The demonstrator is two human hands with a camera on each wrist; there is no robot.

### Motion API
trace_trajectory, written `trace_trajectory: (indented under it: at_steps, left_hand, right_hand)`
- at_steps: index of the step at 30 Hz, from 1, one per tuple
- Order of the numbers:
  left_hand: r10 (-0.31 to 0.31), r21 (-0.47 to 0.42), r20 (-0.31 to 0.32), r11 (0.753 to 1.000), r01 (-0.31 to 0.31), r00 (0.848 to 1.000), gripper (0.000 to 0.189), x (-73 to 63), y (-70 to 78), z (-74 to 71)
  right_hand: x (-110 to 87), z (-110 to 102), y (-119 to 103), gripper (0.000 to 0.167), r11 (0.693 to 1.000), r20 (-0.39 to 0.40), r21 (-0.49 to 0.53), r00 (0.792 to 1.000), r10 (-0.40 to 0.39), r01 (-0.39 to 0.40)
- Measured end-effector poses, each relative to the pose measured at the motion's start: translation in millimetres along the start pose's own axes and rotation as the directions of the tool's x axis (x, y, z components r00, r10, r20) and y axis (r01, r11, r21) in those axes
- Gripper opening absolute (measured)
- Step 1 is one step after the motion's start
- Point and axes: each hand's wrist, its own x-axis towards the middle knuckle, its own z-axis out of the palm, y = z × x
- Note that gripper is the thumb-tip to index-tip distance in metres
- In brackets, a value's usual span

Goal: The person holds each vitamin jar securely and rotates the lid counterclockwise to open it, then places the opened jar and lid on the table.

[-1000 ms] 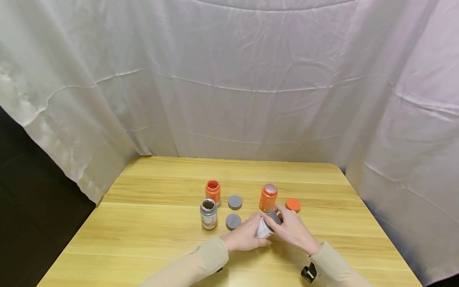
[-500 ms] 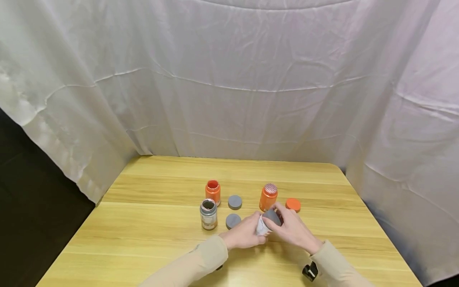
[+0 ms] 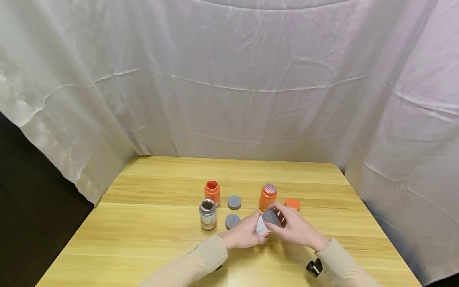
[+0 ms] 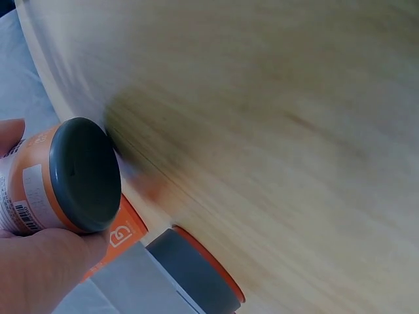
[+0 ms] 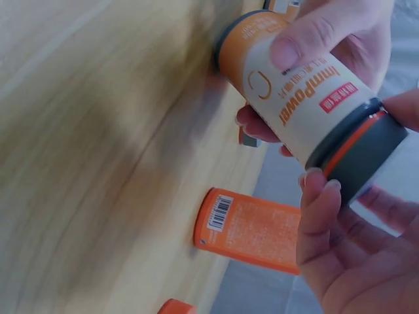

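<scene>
A supplement bottle (image 5: 301,91) with a white and orange label and a dark grey base is tilted between both hands, above the table. My left hand (image 3: 245,232) grips its body, thumb lying along the label in the right wrist view. At the bottle's upper end sits a grey lid (image 5: 370,157) with an orange ring along its lower edge. The fingertips of my right hand (image 3: 295,227) pinch this lid around its side. An orange bottle (image 3: 268,197) with a foil-covered mouth stands just beyond the hands, and an orange lid (image 3: 292,204) lies to its right.
Left of the hands stand an uncapped grey bottle (image 3: 208,217) and, behind it, an uncapped orange bottle (image 3: 212,194). Two grey lids, a far lid (image 3: 234,202) and a near lid (image 3: 232,221), lie beside them. A pale curtain (image 3: 229,99) hangs behind the table.
The held bottle and my left hand have risen slightly. My right wrist has swung a little to the right while its fingers stay at the lid, which now shows more of its side.
</scene>
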Motion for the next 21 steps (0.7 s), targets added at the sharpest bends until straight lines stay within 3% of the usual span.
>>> trace_trajectory:
  at_steps: [10, 21]
  left_hand:
    - [0.009, -0.012, -0.011, 1.0, -0.009, 1.0, 0.053, -1.4, 1.3, -1.7]
    - [-0.001, 0.012, -0.015, 1.0, 0.001, 1.0, 0.054, -1.5, -0.2, 0.1]
  right_hand:
    - [-0.9, -10.2, -0.8, 0.043, 0.992, 0.071, 0.051, 0.991, -0.117, 0.114]
    - [-3.6, -15.4, -2.7, 0.046, 0.986, 0.116, 0.093, 0.982, -0.146, 0.136]
